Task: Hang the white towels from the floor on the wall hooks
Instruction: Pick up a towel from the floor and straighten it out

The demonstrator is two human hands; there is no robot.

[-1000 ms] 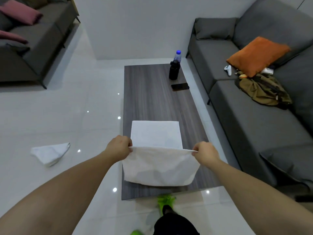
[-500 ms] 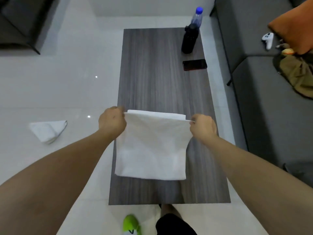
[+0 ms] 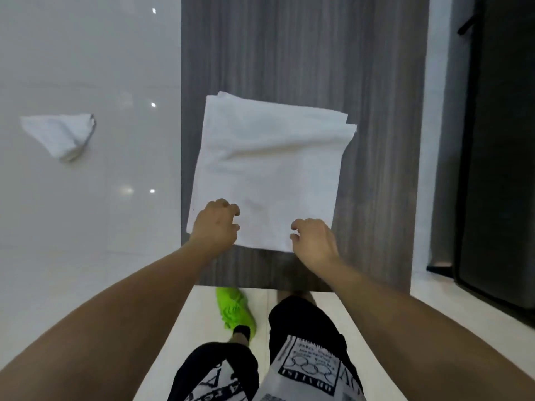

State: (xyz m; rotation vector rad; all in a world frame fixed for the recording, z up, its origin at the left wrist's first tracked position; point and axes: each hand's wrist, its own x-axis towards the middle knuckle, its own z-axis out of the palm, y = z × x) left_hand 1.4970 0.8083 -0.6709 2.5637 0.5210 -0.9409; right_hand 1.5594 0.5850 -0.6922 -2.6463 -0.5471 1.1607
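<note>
Head view, folded towel (image 3: pixel 269 169) on table (image 3: pixel 376 82), left hand (image 3: pixel 215 227) and right hand (image 3: pixel 314 241) loosely curled, near corners hidden

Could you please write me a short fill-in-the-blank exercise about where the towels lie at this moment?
1. The folded towel lies on the ____.
2. The crumpled towel lies on the ____.
3. The shoe below the table's near edge is ____.

Missing words: table; floor; green

Soft cloth on wood grain, shiny floor

Folded towel (image 3: pixel 269 169) looks matt and fluffy, table (image 3: pixel 376 82) is grey streaky woodgrain, floor tiles (image 3: pixel 86 227) super glossy, reflecting lights.
</note>
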